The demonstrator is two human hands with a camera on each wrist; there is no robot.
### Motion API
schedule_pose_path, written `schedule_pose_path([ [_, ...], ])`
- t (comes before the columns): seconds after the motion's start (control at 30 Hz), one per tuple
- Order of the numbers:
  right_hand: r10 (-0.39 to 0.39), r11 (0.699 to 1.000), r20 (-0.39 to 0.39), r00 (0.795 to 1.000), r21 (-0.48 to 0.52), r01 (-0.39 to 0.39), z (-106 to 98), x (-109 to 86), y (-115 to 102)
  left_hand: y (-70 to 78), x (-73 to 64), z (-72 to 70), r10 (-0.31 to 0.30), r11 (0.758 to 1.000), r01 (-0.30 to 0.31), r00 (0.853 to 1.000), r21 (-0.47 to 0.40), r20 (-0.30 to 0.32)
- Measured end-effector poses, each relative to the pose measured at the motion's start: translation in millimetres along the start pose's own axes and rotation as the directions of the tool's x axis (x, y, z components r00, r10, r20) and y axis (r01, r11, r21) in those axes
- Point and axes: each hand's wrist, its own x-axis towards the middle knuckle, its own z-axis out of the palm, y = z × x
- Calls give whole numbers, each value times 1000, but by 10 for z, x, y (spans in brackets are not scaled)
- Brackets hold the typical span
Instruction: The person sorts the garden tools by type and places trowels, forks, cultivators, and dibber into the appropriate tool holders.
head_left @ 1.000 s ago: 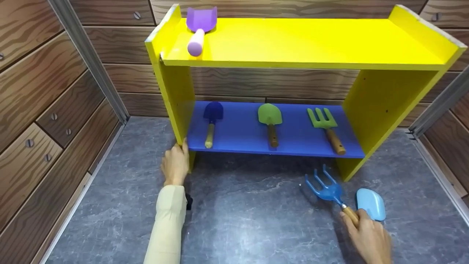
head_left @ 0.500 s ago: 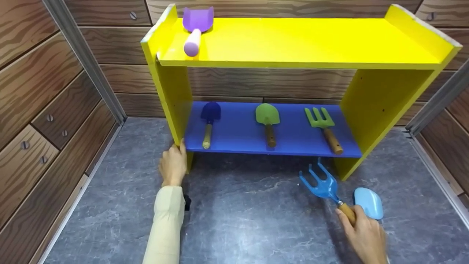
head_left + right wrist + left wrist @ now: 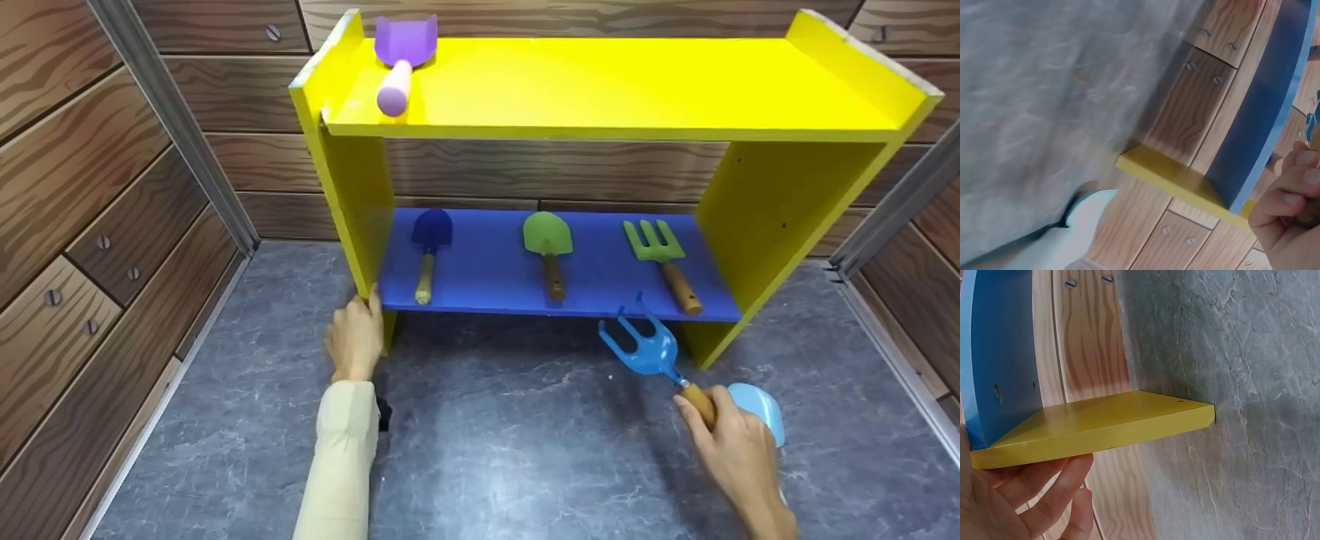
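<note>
My right hand [image 3: 739,454] grips the wooden handle of a blue three-pronged garden hand fork [image 3: 649,352], raised before the rack's lower right, prongs pointing up and forward. In the right wrist view, the curled fingers [image 3: 1289,197] wrap its handle, and most of the fork is cut off. My left hand [image 3: 355,339] holds the front edge of the yellow left side panel [image 3: 341,195]; the left wrist view has its fingers [image 3: 1069,481] bent against the panel's outer face. Beside my right hand lies a light blue tool blade [image 3: 761,409], partly hidden by it.
On the blue lower shelf [image 3: 487,262] lie a dark blue trowel [image 3: 433,229], a green trowel [image 3: 548,234] and a green hand fork [image 3: 656,244]. A purple scoop [image 3: 406,41] rests on the yellow top shelf [image 3: 600,86]. Wood-patterned walls [image 3: 97,262] enclose the grey floor [image 3: 487,450].
My right hand has carried the blue hand fork up and leftward, nearer the blue shelf's front edge. My left hand stays on the side panel.
</note>
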Motion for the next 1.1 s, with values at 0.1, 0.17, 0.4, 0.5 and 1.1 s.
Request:
schedule_pose_path([
  [0.1,-20,1000,-9,1000,4,20,18,44,-13,2,7,3,-3,1000,3,1000,1,1],
  [0.17,-33,999,-19,999,5,33,24,66,-16,2,6,5,-7,1000,7,1000,-1,4],
  [0.4,-99,995,-61,993,23,101,28,161,-58,-3,3,-6,-19,1000,19,1000,2,5],
  [0.5,-126,991,-81,989,34,129,22,204,-87,-1,-1,-5,-15,1000,15,1000,1,5],
  [1.1,-194,977,-147,970,56,204,-90,547,-262,1,5,9,-20,1000,20,1000,-12,1],
])
